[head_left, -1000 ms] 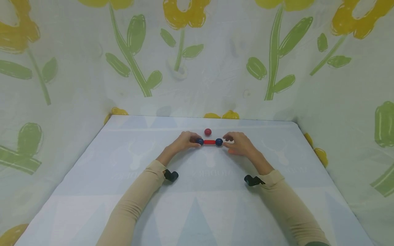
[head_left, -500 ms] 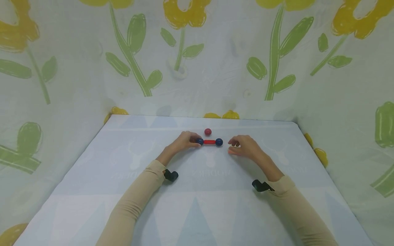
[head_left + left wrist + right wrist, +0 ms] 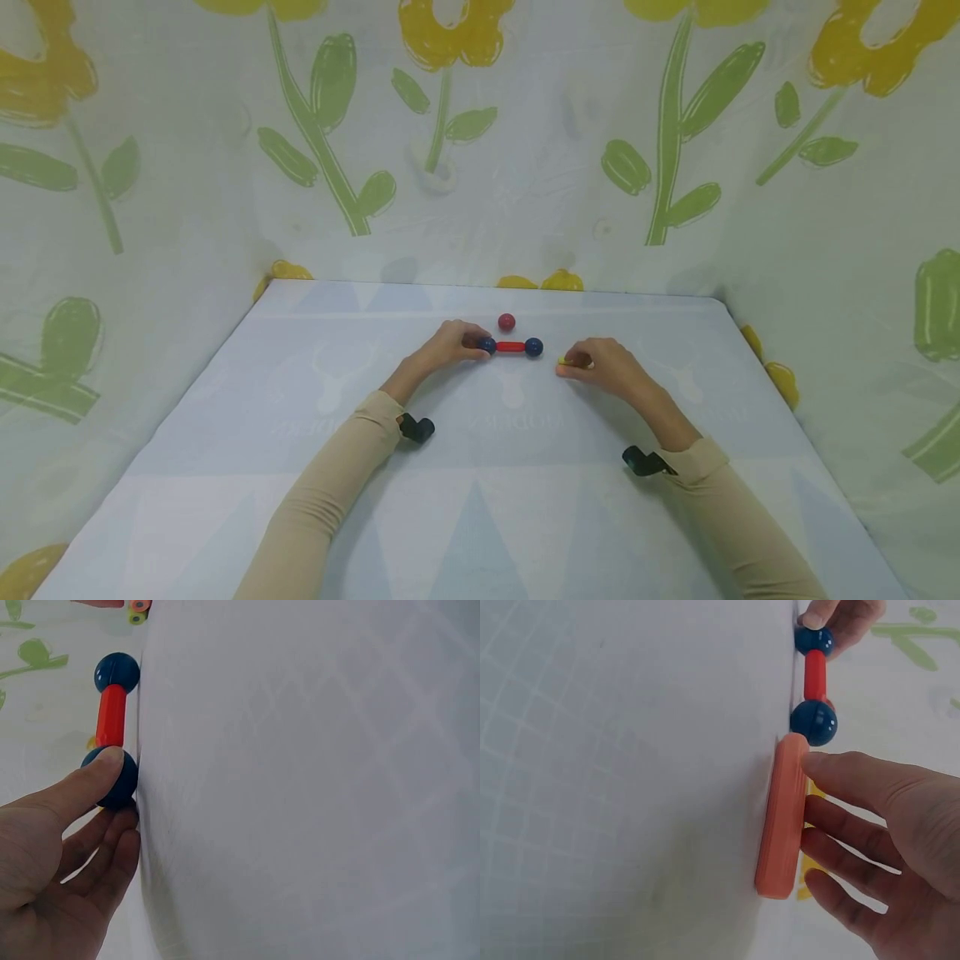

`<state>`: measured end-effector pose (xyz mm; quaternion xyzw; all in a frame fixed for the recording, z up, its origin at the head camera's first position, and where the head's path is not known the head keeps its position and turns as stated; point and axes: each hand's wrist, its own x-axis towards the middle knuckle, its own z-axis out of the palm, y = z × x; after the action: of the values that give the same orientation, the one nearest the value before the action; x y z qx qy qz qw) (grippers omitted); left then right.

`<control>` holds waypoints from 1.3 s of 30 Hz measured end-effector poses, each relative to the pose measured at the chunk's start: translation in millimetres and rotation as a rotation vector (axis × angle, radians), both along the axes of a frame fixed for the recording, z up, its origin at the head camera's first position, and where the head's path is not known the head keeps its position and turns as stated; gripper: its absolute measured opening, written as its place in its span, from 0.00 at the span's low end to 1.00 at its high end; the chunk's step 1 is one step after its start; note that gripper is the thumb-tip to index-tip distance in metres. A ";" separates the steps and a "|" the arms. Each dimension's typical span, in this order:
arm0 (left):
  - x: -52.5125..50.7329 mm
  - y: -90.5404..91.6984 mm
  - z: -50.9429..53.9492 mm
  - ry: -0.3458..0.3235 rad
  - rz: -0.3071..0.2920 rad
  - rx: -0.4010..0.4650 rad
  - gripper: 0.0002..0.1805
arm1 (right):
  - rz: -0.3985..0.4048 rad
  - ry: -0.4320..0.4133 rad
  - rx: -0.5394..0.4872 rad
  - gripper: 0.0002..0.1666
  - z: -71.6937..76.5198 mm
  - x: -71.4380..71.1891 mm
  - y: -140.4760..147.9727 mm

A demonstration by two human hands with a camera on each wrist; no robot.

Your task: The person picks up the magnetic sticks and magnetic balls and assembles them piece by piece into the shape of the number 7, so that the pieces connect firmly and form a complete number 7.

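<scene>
In the head view my left hand [image 3: 454, 343] pinches a dark blue ball [image 3: 122, 787] between thumb and fingers. A red stick [image 3: 511, 347] joins this ball to a second dark blue ball [image 3: 533, 347], and the assembly lies level on the table. To its right, my right hand [image 3: 606, 367] has thumb and fingers curled about a yellow stick [image 3: 562, 362], whose end peeks out. An orange stick [image 3: 780, 825] lies alongside, overlapped by the right thumb tip in the right wrist view. Much of the yellow stick is hidden behind fingers and the orange stick.
A loose red ball [image 3: 506, 322] rests just beyond the joined pieces. White patterned cloth covers the table [image 3: 480, 492]. Flower-printed curtains [image 3: 525, 167] stand behind it and along both sides. Small black devices [image 3: 645, 461] are strapped at both wrists.
My right hand has drawn back rightward from the nearer blue ball and come lower, and the yellow stick now shows at its fingertips. The left hand and joined pieces stay put.
</scene>
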<state>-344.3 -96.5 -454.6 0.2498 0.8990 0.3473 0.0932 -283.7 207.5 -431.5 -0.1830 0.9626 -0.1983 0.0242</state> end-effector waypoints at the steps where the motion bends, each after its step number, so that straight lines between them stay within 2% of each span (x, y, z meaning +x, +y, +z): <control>1: -0.1 0.0 -0.2 -0.001 0.001 0.000 0.23 | 0.001 0.003 0.005 0.19 -1.2 -0.5 0.7; 15: 0.8 0.2 -0.2 -0.018 0.016 0.005 0.23 | 0.017 0.053 0.019 0.16 -12.2 0.3 7.6; 22: 0.3 0.2 -0.4 -0.012 0.011 0.007 0.23 | 0.017 0.027 0.019 0.14 -10.4 3.2 8.9; 39: 0.2 0.8 0.0 0.002 0.007 -0.001 0.23 | 0.025 0.036 0.024 0.14 -7.7 4.7 8.7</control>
<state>-344.1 -95.7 -454.6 0.2468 0.9003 0.3469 0.0910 -279.0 216.1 -439.2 -0.1981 0.9628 -0.1832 0.0115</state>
